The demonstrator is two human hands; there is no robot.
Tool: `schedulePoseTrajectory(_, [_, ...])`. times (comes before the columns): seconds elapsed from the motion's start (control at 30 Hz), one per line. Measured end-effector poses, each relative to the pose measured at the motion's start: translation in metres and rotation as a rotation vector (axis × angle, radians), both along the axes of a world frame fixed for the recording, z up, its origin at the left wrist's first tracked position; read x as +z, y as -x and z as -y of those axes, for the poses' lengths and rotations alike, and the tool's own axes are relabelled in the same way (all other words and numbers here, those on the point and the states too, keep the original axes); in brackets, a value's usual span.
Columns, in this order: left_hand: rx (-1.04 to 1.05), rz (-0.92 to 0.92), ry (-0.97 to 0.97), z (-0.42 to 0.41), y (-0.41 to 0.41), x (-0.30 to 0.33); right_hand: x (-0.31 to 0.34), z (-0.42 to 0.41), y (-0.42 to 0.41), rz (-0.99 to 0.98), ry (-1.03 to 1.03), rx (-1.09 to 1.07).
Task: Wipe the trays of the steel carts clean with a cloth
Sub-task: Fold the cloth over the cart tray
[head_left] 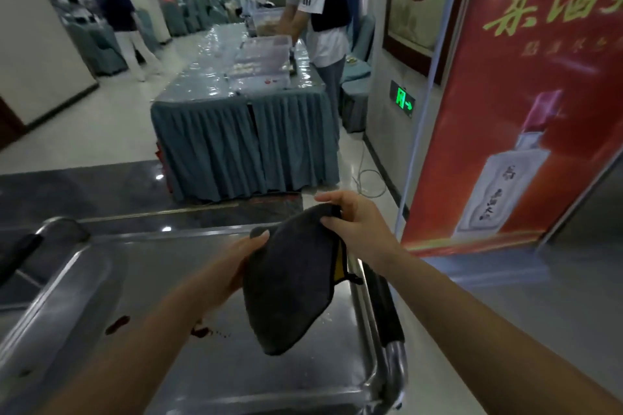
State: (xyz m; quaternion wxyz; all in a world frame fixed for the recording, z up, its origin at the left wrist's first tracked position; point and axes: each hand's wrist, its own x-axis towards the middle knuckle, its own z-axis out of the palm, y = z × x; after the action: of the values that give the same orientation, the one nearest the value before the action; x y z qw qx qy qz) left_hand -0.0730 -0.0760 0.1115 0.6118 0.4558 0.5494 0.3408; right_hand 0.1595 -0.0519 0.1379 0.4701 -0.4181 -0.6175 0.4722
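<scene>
Nearest: steel cart tray, top level, rim runs along the left and far edges, black-gripped push handle on the right side. Dark red stains on the tray surface, a second blotch with small specks close to the left forearm. Both hands hold a grey cloth above the tray, not yet touching the steel. Left hand grips the cloth's left edge, thumb on top; right hand pinches the top corner, fingers curled over it. Yellow underside or tag shows at the cloth's right edge, hard to tell which. Step looks like folding or bunching the cloth before wiping. To do it well: gather it into a flat pad, press down on the stains first, stroke toward one rim, then cover corners and edges so no residue is pushed back. Further off: a skirted desk with clear bins, a person working at it, red banner on the right.
</scene>
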Motion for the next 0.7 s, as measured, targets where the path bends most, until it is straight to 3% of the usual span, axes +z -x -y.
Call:
schedulePoseTrajectory(0.1, [0.010,0.022,-0.082,0.006,0.026,0.012,0.011,-0.004,0.028,0.043,-0.051,0.075])
schedulePoseTrajectory(0.27, [0.039,-0.127,-0.267,0.018,0.075,0.034,0.029,-0.017,0.068,0.078,-0.110,0.063])
schedulePoseTrajectory(0.37, [0.096,-0.280,-0.399,0.021,0.099,0.045,0.038,-0.026,0.094,0.087,-0.106,0.043])
schedulePoseTrajectory(0.5, [0.175,-0.711,-0.627,0.013,0.142,0.062,0.050,-0.032,0.127,0.128,-0.144,0.004])
schedulePoseTrajectory(0.6, [0.095,-0.839,-0.676,0.007,0.176,0.075,0.060,-0.031,0.148,0.161,-0.190,0.004])
schedulePoseTrajectory(0.7, [0.102,-0.855,-0.643,0.006,0.202,0.079,0.065,-0.028,0.170,0.205,-0.222,-0.008])
